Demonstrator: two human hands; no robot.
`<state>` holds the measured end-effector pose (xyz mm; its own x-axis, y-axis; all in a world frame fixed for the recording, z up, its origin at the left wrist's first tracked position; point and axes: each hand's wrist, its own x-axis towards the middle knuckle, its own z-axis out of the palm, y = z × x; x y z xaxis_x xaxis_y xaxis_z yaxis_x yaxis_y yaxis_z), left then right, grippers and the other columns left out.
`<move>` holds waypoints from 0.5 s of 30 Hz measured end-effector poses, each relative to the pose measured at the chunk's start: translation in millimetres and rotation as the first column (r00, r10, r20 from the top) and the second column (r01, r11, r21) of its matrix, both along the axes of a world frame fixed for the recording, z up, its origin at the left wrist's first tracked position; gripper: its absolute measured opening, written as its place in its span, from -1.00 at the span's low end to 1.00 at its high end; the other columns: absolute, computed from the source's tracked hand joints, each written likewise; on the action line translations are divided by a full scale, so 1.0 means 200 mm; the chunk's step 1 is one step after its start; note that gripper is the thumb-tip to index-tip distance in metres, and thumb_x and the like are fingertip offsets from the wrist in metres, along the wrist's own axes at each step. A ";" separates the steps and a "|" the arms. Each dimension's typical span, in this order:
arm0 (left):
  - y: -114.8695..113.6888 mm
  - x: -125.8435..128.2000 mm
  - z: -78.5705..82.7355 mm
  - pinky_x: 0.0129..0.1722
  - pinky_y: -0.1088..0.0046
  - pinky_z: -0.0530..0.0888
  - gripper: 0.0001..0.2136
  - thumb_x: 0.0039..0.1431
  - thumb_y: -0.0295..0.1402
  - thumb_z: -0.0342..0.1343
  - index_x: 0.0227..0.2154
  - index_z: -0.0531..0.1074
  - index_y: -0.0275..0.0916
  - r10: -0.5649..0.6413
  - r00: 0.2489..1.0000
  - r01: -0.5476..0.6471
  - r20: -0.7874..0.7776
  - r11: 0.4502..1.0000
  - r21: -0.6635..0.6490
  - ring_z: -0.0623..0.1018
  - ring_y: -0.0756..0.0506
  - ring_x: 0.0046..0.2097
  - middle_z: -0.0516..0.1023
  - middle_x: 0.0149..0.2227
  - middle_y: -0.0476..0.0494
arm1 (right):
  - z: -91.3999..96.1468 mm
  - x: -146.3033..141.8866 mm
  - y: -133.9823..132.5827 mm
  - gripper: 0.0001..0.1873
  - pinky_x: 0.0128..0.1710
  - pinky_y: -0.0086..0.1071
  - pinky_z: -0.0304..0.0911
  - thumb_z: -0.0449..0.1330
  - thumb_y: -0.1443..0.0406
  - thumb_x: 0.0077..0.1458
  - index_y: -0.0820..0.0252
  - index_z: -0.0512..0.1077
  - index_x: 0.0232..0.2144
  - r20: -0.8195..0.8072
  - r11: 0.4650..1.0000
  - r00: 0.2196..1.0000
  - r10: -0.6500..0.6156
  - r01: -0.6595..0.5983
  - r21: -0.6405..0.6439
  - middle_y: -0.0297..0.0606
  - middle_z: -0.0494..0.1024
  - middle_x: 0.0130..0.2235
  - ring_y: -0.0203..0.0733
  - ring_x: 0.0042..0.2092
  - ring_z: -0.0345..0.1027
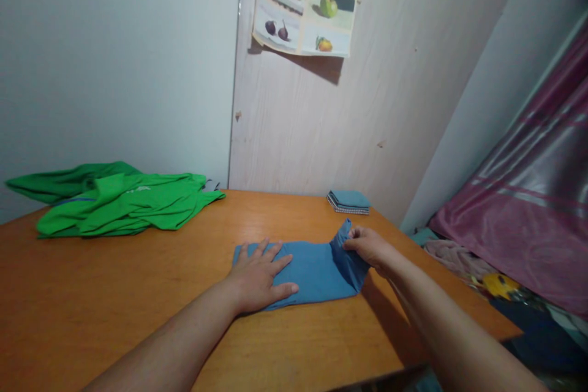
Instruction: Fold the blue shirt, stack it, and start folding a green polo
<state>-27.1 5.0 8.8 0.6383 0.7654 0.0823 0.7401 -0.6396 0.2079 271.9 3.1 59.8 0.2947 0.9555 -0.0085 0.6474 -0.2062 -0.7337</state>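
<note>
A blue cloth (316,269) lies partly folded on the orange wooden table (138,306). My left hand (260,278) rests flat on its left end with fingers spread, pressing it down. My right hand (367,246) pinches the cloth's right end and holds that end lifted off the table, folded upward. Both forearms reach in from the bottom of the view.
A heap of green garments (124,199) lies at the table's back left. A small stack of folded cloths (349,201) sits at the back right by the wall. A fruit poster (303,6) hangs above. Right of the table is a purple curtain (528,196) and clutter on the floor.
</note>
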 end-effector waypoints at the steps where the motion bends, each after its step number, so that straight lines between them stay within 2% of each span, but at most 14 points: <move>1: 0.00 0.00 0.00 0.22 -0.42 -0.24 -0.22 0.13 0.37 -0.28 0.31 0.17 0.13 -0.002 1.000 0.002 0.004 1.000 0.000 -0.08 -0.49 0.41 -0.02 0.43 -0.16 | 0.01 -0.04 -0.01 -0.83 -0.57 -0.49 0.00 0.20 0.38 -0.13 0.11 0.24 -0.52 0.014 1.000 1.000 0.018 -0.018 0.009 -0.51 0.29 -0.61 -0.36 -0.56 0.16; 7: 0.00 0.00 0.00 0.21 -0.42 -0.23 -0.23 0.12 0.37 -0.24 0.32 0.16 0.14 -0.004 1.000 0.004 0.009 1.000 -0.012 -0.11 -0.49 0.42 -0.03 0.44 -0.14 | -0.02 -0.25 0.00 -0.83 -0.49 -0.45 0.00 0.21 0.44 -0.17 0.14 0.34 -0.45 0.207 0.995 0.974 0.090 -0.097 0.026 -0.39 0.43 -0.49 -0.28 -0.43 0.28; 15: -0.03 0.01 0.02 0.21 -0.44 -0.25 -0.20 0.12 0.38 -0.29 0.32 0.16 0.11 -0.002 1.000 0.003 0.017 1.000 -0.028 -0.12 -0.49 0.42 -0.02 0.44 -0.17 | -0.16 -0.39 0.03 -0.80 -0.41 -0.40 0.01 0.22 0.47 -0.18 0.14 0.36 -0.43 0.413 0.985 0.899 0.149 -0.172 0.019 -0.22 0.52 -0.36 -0.17 -0.32 0.32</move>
<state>-25.9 0.0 13.6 0.6391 0.7658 0.0713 0.7347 -0.6352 0.2382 194.4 9.0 27.6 0.1036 0.9858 0.1323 0.9134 -0.0417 -0.4049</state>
